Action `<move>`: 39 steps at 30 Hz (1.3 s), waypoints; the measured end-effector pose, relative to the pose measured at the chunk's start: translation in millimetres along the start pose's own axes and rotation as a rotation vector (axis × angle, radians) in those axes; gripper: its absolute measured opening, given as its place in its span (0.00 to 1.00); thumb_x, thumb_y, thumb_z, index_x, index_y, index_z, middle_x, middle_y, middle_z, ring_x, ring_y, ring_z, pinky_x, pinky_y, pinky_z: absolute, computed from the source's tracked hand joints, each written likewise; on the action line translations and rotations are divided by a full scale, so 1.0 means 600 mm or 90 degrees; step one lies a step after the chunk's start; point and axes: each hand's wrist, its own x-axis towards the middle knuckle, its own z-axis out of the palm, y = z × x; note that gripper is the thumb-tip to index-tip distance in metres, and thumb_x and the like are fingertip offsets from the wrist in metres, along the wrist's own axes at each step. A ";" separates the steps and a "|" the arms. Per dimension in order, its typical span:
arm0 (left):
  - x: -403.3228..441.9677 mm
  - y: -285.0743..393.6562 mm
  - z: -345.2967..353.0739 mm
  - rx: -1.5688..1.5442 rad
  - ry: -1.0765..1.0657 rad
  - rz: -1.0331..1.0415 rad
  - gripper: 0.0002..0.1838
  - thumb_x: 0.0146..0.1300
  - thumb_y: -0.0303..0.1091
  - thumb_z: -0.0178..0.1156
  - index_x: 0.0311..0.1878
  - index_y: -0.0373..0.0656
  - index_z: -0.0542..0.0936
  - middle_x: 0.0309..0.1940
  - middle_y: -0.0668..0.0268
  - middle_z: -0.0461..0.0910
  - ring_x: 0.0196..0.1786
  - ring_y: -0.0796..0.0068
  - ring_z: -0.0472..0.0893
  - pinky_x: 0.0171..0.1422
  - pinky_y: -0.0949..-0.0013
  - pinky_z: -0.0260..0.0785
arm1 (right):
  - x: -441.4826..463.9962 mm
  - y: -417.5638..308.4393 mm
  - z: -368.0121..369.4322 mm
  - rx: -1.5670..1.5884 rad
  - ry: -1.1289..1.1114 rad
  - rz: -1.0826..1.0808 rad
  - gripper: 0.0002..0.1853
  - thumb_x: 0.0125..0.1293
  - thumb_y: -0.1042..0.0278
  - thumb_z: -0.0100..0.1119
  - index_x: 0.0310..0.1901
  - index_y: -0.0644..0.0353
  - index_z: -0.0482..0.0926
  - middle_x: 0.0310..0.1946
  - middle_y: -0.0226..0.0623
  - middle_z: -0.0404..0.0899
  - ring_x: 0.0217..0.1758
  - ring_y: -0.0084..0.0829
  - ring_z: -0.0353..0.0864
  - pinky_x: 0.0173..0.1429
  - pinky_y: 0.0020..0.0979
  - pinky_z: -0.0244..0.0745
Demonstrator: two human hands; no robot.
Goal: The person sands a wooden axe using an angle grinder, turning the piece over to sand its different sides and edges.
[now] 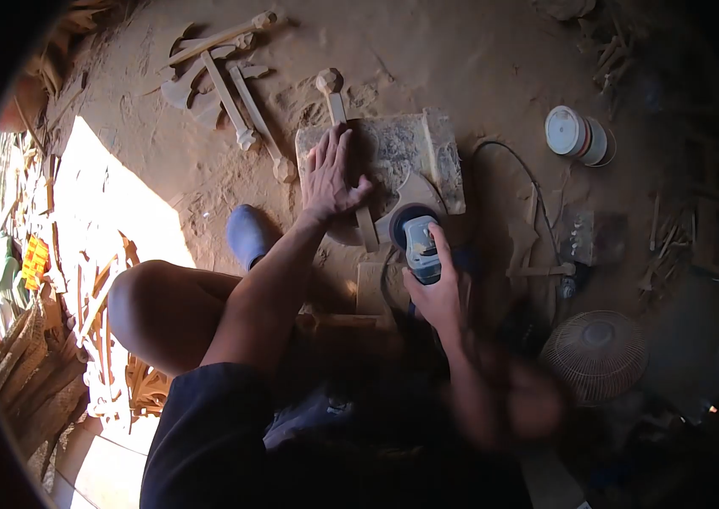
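My left hand (330,182) holds a wooden axe-shaped piece down on a worn block, its fingers stretched over the handle (337,108). The handle's faceted knob points away from me past the block's far edge. The pale curved blade (416,193) lies to the right of that hand. My right hand (440,293) is closed around a grey power sander (421,246), perhaps an angle grinder with a sanding disc. Its round dark disc meets or overlaps the blade's near edge; exact contact is hidden. The worn block (393,140) stands on the dusty ground under the piece.
Several similar wooden axe pieces (228,93) lie on the ground at upper left. A white tub (565,130) lies at upper right, near a dark cord (512,153). A round wire fan guard (595,356) is at lower right. Wood scraps (37,373) are piled at left.
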 end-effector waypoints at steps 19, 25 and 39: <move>0.005 0.006 0.010 0.054 0.022 -0.023 0.52 0.56 0.56 0.62 0.83 0.41 0.64 0.86 0.46 0.56 0.88 0.55 0.58 0.89 0.51 0.45 | -0.003 -0.029 0.028 -0.213 -0.062 0.079 0.43 0.62 0.57 0.74 0.80 0.40 0.68 0.54 0.56 0.87 0.47 0.63 0.88 0.50 0.58 0.83; 0.006 0.003 0.010 0.060 0.033 -0.010 0.51 0.54 0.55 0.63 0.82 0.42 0.67 0.85 0.44 0.60 0.86 0.53 0.62 0.88 0.50 0.49 | 0.009 -0.030 0.017 -0.261 -0.046 0.153 0.45 0.59 0.58 0.75 0.79 0.38 0.68 0.53 0.55 0.88 0.47 0.62 0.88 0.50 0.57 0.83; 0.007 0.006 0.011 0.046 0.044 -0.015 0.51 0.54 0.54 0.63 0.82 0.41 0.68 0.83 0.42 0.62 0.85 0.52 0.64 0.87 0.49 0.50 | 0.008 0.049 -0.040 -0.183 0.163 0.168 0.44 0.59 0.61 0.76 0.78 0.40 0.69 0.51 0.59 0.88 0.50 0.63 0.88 0.54 0.56 0.82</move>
